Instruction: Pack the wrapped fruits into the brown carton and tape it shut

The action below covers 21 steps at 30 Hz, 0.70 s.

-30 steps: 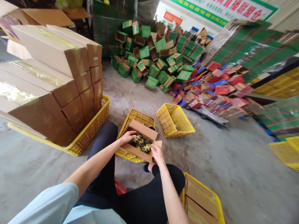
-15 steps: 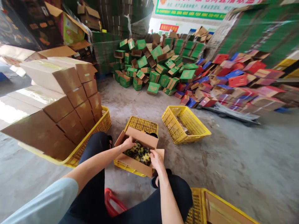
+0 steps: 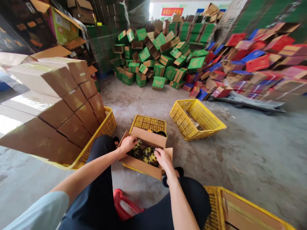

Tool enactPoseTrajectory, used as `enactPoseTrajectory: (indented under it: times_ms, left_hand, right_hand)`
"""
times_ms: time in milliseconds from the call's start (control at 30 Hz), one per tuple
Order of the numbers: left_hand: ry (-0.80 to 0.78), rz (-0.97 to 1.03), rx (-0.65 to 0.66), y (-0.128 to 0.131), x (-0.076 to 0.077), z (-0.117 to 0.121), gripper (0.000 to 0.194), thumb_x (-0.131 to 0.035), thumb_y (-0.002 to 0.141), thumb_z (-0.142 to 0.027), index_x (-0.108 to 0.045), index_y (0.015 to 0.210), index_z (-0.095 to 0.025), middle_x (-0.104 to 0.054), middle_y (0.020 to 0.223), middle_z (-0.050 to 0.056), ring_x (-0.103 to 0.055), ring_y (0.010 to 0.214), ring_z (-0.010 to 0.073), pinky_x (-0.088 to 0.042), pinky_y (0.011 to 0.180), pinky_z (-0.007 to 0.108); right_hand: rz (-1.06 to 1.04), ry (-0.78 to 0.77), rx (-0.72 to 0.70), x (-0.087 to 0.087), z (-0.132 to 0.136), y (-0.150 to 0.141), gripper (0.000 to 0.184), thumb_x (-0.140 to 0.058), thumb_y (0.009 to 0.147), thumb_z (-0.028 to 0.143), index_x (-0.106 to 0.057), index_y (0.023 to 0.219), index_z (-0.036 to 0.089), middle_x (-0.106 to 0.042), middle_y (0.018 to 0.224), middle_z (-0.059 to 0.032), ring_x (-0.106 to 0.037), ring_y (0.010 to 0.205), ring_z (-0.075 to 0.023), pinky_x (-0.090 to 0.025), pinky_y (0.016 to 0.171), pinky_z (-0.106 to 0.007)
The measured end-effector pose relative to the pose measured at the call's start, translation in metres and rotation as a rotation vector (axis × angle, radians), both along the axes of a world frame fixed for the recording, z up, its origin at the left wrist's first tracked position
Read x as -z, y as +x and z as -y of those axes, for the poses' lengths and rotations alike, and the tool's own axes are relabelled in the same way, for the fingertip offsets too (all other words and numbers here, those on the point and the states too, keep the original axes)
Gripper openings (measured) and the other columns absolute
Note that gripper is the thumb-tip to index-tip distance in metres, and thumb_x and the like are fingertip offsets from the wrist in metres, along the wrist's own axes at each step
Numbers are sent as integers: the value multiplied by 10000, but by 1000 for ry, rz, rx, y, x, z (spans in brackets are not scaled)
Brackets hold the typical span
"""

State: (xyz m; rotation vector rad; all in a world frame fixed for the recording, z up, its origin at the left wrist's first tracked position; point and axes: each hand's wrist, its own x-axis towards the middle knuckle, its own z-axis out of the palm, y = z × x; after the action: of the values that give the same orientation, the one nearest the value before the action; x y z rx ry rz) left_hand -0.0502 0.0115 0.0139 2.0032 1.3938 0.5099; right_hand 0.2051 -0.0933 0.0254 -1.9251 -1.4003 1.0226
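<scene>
Several yellow-and-black items (image 3: 149, 155), too small and shadowed to identify, lay inside an open carton (image 3: 144, 166), directly between and below the person's 2 hands. The left hand (image 3: 128, 144) reached over the carton's left end with its fingers bent downward and bunched close together, the tips at the items on that side. Whether those fingers had closed on an item or only touched it, the view could not tell. The right hand (image 3: 164, 158) came in over the opposite end, thumb and fingers curled with little gap between them, the tips against the nearer items; whether it pinched any of them could not be told either. The 2 hands stood apart, with part of the contents showing between them.

Beneath the hands, the carton rested on a yellow crate (image 3: 147, 122), whose mesh showed beyond the carton's far flap. A dark object (image 3: 160, 133) with a bit of orange beside it lay just past that flap, ahead of the right hand. Farther ahead and to the right of the grip stood another yellow basket (image 3: 211, 120) with some scraps inside. Left of the left hand, stacked brown cartons (image 3: 74, 115) rose out of a long yellow bin (image 3: 110, 123). A red plastic piece (image 3: 119, 204) showed below the hands, between the person's legs. Well beyond the grip lay a heap of green boxes (image 3: 158, 82), with red and blue boxes (image 3: 257, 63) to its right.
</scene>
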Motion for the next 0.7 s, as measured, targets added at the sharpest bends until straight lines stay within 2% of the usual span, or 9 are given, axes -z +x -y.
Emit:
enactPoseTrajectory:
  times_ms: [100,233,300,400,467,500,600,633,700]
  left_hand:
    - [57,19,38,-6,-4,5,150,-625,868,-123,-686,990,-184,-726,1046,68,-685,977,205,-527,922,303]
    - [111,40,135,-7,0,17,256,-561,896,-105,-662,1121,-174,-681,1175,89,-697,926,175,-558,872,294]
    - [133,30,250,-5,2,23,224,-539,902,-102,-691,1050,-171,-692,1121,90,-697,969,196,-554,924,318]
    - [120,28,433,4,6,31,218,-591,853,-79,-729,974,-196,-729,1099,64,-693,1086,212,-517,1035,316]
    - [82,29,526,17,11,36,312,-641,826,-84,-731,1097,-207,-723,1217,69,-678,1178,227,-494,1086,319]
    - [46,25,559,26,15,38,401,-675,819,-108,-701,1209,-201,-696,1300,92,-655,1239,249,-483,1109,341]
    - [-51,7,490,54,25,44,722,-859,730,-283,-584,1382,-138,-612,1415,191,-604,1312,345,-481,1118,438]
    - [-70,18,424,63,28,46,807,-915,665,-327,-581,1371,-126,-606,1411,207,-598,1308,369,-476,1118,464]
    - [-110,64,261,72,32,47,813,-960,588,-352,-613,1289,-129,-639,1346,196,-614,1265,377,-478,1103,482]
  right_hand:
    - [-91,12,-58,-3,2,-10,406,-576,969,365,-719,1310,195,-776,1244,-118,-737,1150,-259,-558,1039,-398]
    - [-290,96,-129,-11,0,-26,465,-569,977,514,-722,1317,237,-713,1386,-98,-694,1237,-260,-582,1007,-383]
    - [-232,124,-17,-16,-3,-26,416,-580,972,502,-763,1244,245,-724,1363,-101,-669,1262,-284,-542,1069,-416]
    - [-76,99,171,-21,-7,-19,351,-555,979,406,-791,1155,216,-741,1308,-141,-615,1315,-326,-408,1193,-472]
    - [-69,63,208,-20,-7,-17,360,-553,969,373,-776,1180,184,-707,1358,-171,-556,1385,-339,-349,1229,-470]
    - [-77,37,222,-18,-6,-17,388,-559,963,378,-754,1231,177,-677,1404,-178,-540,1406,-335,-365,1220,-457]
    - [-145,-65,259,-11,-2,-26,606,-539,972,503,-573,1487,186,-539,1563,-193,-583,1378,-327,-532,1064,-446]
    - [-179,-97,265,-8,-1,-29,682,-501,982,575,-494,1553,202,-494,1600,-197,-615,1345,-329,-580,986,-455]
    - [-250,-135,263,-6,1,-33,739,-377,1005,675,-394,1613,254,-474,1622,-178,-664,1290,-306,-616,898,-452]
